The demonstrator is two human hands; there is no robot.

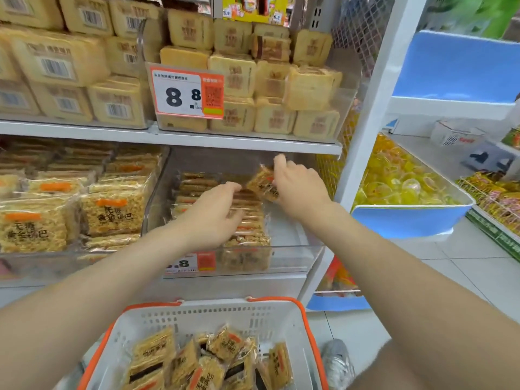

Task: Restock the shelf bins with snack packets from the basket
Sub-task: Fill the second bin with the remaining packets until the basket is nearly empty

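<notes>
Upper shelf (253,143): white board carrying 2 clear bins side by side.
Upper left bin (84,121): packed with pale square packets showing barcodes.
Upper right bin (342,108): piled with similar packets; price tag (187,92) reads 8.8.
Lower shelf (225,281): white, also carrying 2 clear bins.
Lower left bin (42,263): full of snack packets (111,215) with orange labels.
Lower right bin (289,240): stack at its left, right side bare.
Floor (464,266): pale tiles; 1 grey shoe (336,361) on it.

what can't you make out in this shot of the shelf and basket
Head view:
- Lower white-and-orange price tag: first digit hidden by the left forearm.
- White plastic basket with orange rim: near end cut off by the bottom edge.
- Upper white-and-orange price label: small print too blurred to read.
</notes>
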